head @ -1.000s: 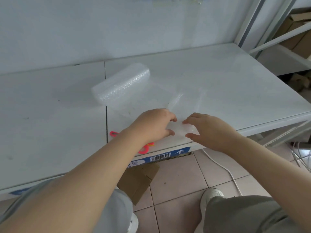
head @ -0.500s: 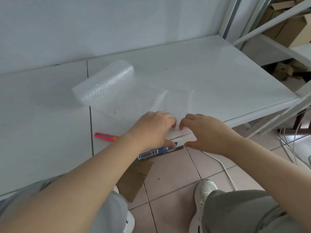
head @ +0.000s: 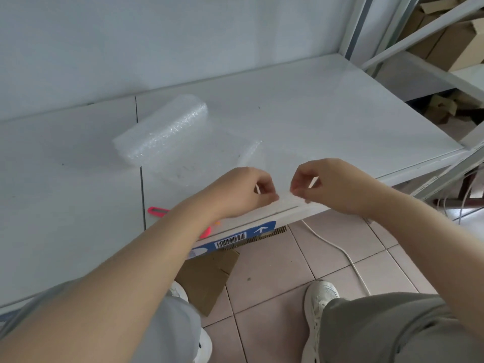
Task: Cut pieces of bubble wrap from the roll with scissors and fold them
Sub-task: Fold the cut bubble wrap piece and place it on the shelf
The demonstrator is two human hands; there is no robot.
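- Bubble wrap sheet (head: 209,163) trails from the roll (head: 161,129) across the bench (head: 327,121): light, limp, slippery.
- Left hand (head: 243,191) and right hand (head: 330,186) each pinch its near edge; corners look like the best hold.

Head-worn, wide-angle, looking forward and down from close above a white table (head: 314,106), taking in both forearms, tiled floor (head: 327,252) and knees. Single view only.

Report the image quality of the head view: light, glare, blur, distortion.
Head view: soft, even light with faint shadows; a mild sheen on the white table; wide-angle bending of the shelf frame at right; left hand and right hand slightly soft; the clear bubble wrap roll is low-contrast against the table.
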